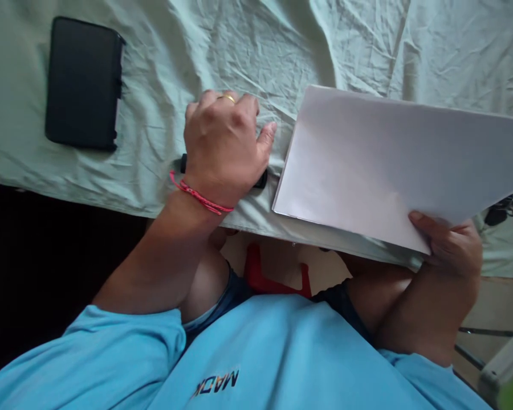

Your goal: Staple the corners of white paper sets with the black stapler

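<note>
My right hand (453, 245) grips the near right corner of a stack of white paper sheets (363, 165), its thumb on top and its other fingers mostly hidden. The stack lies over the cloth-covered table, slightly tilted. My left hand (226, 136) is palm down on the cloth left of the paper, its fingers curled and their tips hidden. Beneath that hand a dark object (261, 180) shows only at its ends, so its kind cannot be told.
A black case (83, 84) lies at the far left of the pale green tablecloth (154, 102). Dark keys or a similar small item (502, 209) rest right of the paper. Below the table edge is a red stool (273, 279). A metal frame (504, 359) stands at lower right.
</note>
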A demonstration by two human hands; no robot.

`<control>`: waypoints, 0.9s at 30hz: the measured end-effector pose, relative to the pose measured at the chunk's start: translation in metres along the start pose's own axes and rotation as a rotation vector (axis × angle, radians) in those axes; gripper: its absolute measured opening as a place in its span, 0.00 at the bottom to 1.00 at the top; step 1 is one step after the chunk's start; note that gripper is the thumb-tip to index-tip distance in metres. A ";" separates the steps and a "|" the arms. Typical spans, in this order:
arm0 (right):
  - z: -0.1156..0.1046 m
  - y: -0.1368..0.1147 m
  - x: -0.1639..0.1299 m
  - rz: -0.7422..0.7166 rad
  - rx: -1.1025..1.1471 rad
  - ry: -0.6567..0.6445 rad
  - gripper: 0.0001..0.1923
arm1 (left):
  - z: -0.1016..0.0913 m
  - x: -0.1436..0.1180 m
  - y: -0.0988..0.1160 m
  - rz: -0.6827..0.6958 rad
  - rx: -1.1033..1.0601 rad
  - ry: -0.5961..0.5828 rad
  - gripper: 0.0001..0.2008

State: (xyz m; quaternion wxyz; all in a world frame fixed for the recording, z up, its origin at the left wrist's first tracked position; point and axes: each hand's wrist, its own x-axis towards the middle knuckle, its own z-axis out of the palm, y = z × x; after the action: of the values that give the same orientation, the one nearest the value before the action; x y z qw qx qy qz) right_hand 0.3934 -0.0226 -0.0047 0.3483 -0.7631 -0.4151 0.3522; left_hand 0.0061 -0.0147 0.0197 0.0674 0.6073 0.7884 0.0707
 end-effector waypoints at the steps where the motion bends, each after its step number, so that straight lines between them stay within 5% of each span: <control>1: -0.004 0.002 0.001 0.016 -0.025 -0.003 0.29 | -0.001 -0.001 0.001 -0.006 -0.017 0.016 0.20; 7: -0.012 -0.001 0.001 0.086 -0.086 -0.038 0.31 | -0.017 -0.019 0.005 0.284 -0.217 0.067 0.16; 12: -0.006 -0.007 -0.004 0.091 -0.064 -0.051 0.29 | -0.033 -0.005 -0.038 0.563 -0.223 -0.345 0.28; 14: -0.004 -0.010 -0.005 0.113 -0.067 -0.061 0.29 | -0.036 0.002 -0.054 0.650 -0.163 -0.438 0.24; 18: -0.001 -0.013 -0.005 0.140 -0.077 -0.044 0.29 | -0.039 0.005 -0.060 0.629 -0.085 -0.443 0.12; 27: -0.006 -0.008 0.007 0.158 -0.145 -0.109 0.20 | -0.040 -0.001 -0.040 0.371 -0.039 -0.279 0.18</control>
State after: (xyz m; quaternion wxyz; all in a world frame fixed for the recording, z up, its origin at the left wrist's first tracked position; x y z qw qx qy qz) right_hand 0.3982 -0.0148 0.0032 0.2402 -0.7965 -0.3962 0.3886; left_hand -0.0391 -0.0267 0.0512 0.1731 0.7445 0.6447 0.0124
